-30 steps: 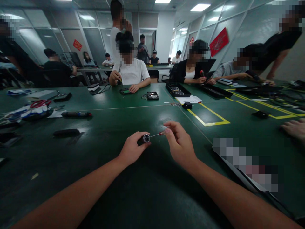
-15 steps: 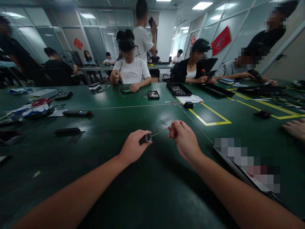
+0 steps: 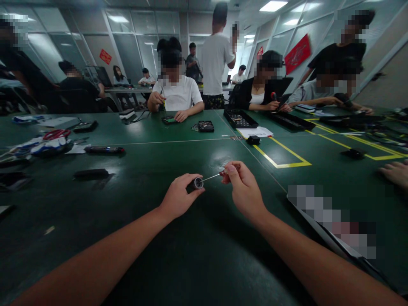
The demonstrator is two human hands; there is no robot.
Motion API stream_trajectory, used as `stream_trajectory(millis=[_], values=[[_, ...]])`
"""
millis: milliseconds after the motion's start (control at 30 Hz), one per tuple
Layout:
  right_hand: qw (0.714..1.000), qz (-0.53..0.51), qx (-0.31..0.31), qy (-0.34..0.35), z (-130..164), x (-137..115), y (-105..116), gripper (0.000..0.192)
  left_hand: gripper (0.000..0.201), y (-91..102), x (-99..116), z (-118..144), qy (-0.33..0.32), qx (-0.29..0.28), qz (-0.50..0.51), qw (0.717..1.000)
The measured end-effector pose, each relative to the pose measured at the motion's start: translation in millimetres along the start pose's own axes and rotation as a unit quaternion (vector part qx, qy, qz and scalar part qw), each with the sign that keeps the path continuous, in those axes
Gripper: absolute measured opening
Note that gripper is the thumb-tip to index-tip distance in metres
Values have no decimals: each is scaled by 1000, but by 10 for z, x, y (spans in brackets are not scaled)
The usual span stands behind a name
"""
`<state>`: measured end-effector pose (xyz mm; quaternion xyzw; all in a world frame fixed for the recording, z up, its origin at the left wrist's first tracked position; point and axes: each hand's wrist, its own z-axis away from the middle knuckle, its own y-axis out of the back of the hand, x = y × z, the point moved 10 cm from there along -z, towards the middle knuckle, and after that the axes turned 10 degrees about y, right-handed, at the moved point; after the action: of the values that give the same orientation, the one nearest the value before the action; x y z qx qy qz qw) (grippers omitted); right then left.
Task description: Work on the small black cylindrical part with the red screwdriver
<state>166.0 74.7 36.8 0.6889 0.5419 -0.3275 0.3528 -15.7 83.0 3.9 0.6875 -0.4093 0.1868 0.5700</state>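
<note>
Above the green table, my left hand (image 3: 179,194) is closed around a small dark cylinder (image 3: 198,182) whose round, silver-rimmed open end faces me. My right hand (image 3: 244,182) pinches a screwdriver by its reddish handle (image 3: 224,171). The screwdriver's thin metal shaft (image 3: 211,177) slants down to the left, and its tip is at the mouth of the cylinder. Whether the tip touches the inner wall I cannot tell. Most of the cylinder's body is hidden by my left fingers.
A dark pen-like tool (image 3: 104,150) and a black strip (image 3: 91,174) lie to the left. A black box (image 3: 253,140) sits near yellow tape (image 3: 288,165). At right rests a white-edged flat object (image 3: 321,229), beside another person's hand (image 3: 393,173). Co-workers sit across the table.
My right hand has moved slightly left, bringing the screwdriver's tip into the cylinder's mouth. My left hand stays nearly still. A standing person in the background has shifted right.
</note>
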Motion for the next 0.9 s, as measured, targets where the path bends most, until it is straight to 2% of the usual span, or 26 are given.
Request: stream_trajectory(millis=[367, 467, 600, 767, 900], values=[[1000, -15, -23, 13, 29, -26, -48, 21, 31, 11, -24, -4, 2, 9, 10, 1000], [999, -28, -28, 1, 33, -27, -52, 29, 32, -5, -25, 1, -3, 4, 11, 1000], [999, 22, -29, 3, 22, -76, -14, 40, 32, -33, -27, 8, -6, -7, 11, 1000], [998, 43, -26, 28, 24, -93, -8, 19, 31, 3, -36, -1, 5, 2, 20, 1000], [997, 54, -47, 36, 34, -80, -42, 12, 32, 6, -65, -15, 16, 3, 16, 1000]])
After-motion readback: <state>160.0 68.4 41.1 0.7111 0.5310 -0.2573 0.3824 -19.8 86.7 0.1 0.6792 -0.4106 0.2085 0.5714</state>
